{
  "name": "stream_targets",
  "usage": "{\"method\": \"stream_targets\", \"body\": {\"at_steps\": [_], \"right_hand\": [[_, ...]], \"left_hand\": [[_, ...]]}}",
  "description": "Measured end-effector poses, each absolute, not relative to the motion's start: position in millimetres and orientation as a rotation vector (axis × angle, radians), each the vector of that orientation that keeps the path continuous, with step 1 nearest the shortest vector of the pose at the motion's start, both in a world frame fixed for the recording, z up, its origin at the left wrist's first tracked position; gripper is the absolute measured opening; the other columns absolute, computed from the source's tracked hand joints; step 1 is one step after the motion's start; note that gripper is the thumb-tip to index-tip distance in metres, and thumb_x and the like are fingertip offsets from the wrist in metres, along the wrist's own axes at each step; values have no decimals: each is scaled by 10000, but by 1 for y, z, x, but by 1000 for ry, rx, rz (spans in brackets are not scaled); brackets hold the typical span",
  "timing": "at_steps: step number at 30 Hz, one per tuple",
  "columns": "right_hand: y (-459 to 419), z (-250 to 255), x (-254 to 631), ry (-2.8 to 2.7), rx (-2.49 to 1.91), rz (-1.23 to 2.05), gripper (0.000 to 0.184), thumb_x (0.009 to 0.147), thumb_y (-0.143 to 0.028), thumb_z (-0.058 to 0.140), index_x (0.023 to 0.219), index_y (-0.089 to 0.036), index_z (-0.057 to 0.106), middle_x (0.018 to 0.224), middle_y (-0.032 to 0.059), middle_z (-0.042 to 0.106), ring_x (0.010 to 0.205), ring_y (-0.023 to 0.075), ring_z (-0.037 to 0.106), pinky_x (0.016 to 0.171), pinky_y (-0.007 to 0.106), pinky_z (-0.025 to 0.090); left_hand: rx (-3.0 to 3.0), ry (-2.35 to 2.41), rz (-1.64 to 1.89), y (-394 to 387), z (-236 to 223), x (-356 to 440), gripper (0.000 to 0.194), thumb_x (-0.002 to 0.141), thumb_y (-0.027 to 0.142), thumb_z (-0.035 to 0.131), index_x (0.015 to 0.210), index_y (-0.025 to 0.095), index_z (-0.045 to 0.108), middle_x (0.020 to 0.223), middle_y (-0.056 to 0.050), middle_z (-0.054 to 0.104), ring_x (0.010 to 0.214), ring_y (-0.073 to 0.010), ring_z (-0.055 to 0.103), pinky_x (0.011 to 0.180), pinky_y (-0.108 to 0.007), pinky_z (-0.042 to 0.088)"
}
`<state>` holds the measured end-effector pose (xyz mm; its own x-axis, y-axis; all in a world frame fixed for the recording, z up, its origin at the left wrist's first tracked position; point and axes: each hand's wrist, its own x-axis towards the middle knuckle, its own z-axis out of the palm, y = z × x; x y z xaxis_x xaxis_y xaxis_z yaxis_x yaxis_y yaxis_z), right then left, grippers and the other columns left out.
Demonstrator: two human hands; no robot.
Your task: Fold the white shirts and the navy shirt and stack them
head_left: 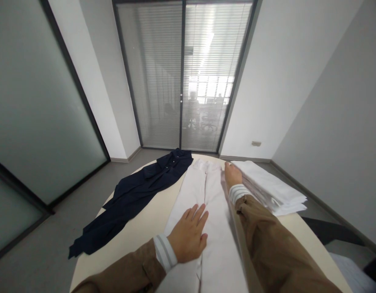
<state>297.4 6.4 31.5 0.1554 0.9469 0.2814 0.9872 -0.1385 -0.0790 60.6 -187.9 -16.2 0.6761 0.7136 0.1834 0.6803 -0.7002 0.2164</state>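
A long white garment (218, 228) lies lengthwise on the table. A collar-like part is at its far end and a seam or front opening runs down its middle. My left hand (189, 234) rests flat on it, palm down, fingers stretched out. At its far right edge my right hand (233, 175) is closed, fingers curled around the cloth; the fingertips are partly hidden. Right beside that hand is a pile of folded white cloth (267, 183). To the left, a dark navy garment (139, 187) with small snaps or buttons is stretched out diagonally.
The pale round-edged table (157, 207) carries all the cloth. The navy garment's near end hangs over the left edge. Beyond stand glass doors (163, 81) with blinds and a white wall (276, 81). Something pale and dark shows at the lower right.
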Motion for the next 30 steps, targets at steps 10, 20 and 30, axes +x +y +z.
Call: {"method": "stream_targets", "body": {"at_steps": [10,20,30], "right_hand": [[-29,4,248,-2165,-2164,125,494,982,-460,366,1365,-189,520,1371,203,531,1214,355,553,945,509,444],[-42,-12,248,-2263,-2039,296,640,1017,-522,200,1574,-208,212,1640,157,170,1489,354,170,1131,636,160],[-78,10,267,-2588,-1483,180,313,987,-199,438,1205,-215,662,1136,95,638,1072,189,584,950,292,396]], "left_hand": [[2730,1188,363,-191,-16,63,660,955,341,430,1538,77,268,1628,-223,127,1513,-325,142,1196,-486,230],[2697,1367,337,-182,-22,66,687,981,436,366,1559,90,230,1623,-227,154,1512,-355,118,1194,-564,165],[2604,1463,287,-177,-14,75,724,961,430,357,1526,-11,258,1616,-227,184,1512,-330,140,1212,-532,148]]}}
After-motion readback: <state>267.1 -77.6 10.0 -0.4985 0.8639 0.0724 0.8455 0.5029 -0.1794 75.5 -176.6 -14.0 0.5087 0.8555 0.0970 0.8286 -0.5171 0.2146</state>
